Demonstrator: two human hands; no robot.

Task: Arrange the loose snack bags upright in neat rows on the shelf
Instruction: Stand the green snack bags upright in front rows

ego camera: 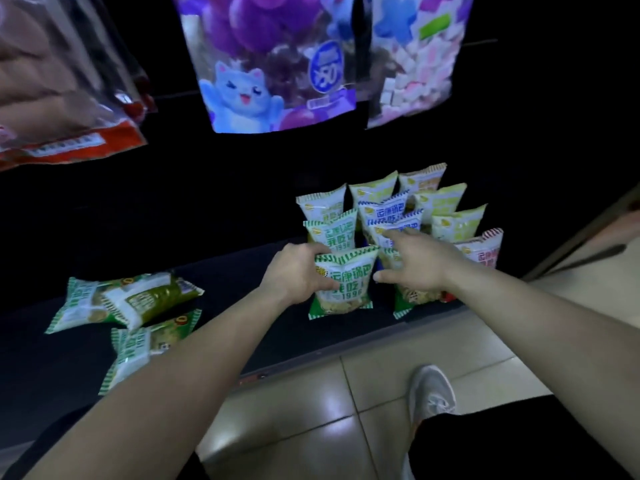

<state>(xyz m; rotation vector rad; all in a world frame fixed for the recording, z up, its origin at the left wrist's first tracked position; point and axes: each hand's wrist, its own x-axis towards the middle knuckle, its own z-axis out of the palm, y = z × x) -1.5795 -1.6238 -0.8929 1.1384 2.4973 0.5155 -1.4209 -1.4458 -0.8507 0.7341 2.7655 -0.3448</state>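
While its fingers curl round the left edge of a green-and-white snack bag point(346, 284), the left hand point(296, 271) grips that bag and holds it upright at the front of the shelf point(235, 271), at the near end of the left-hand row. The right hand point(420, 263) grasps nothing: its fingers are spread and relaxed, the index finger point(398, 234) stretched forward to touch a blue-and-white bag point(403, 226), the thumb point(382, 277) pointing towards the held bag, and the palm resting over another green bag point(412, 295) just beside it. Behind the hands more bags stand upright in close rows: two green ones point(331, 232), a second blue one point(382, 209) and several yellow ones point(457, 224) further back and to the right, with a red-and-white bag point(486, 252) at the right front corner. Well apart to the left, loose green bags point(117, 299) lie flat and overlapping on the dark shelf, one of them point(138, 344) partly hidden by the left forearm. Above, larger packets hang: a purple one with a blue cartoon cat point(270, 71), a pastel marshmallow bag point(415, 64) and a clear bag with a red bottom edge point(69, 105). Below the shelf lip are pale floor tiles point(304, 410) and a grey sneaker point(431, 393).
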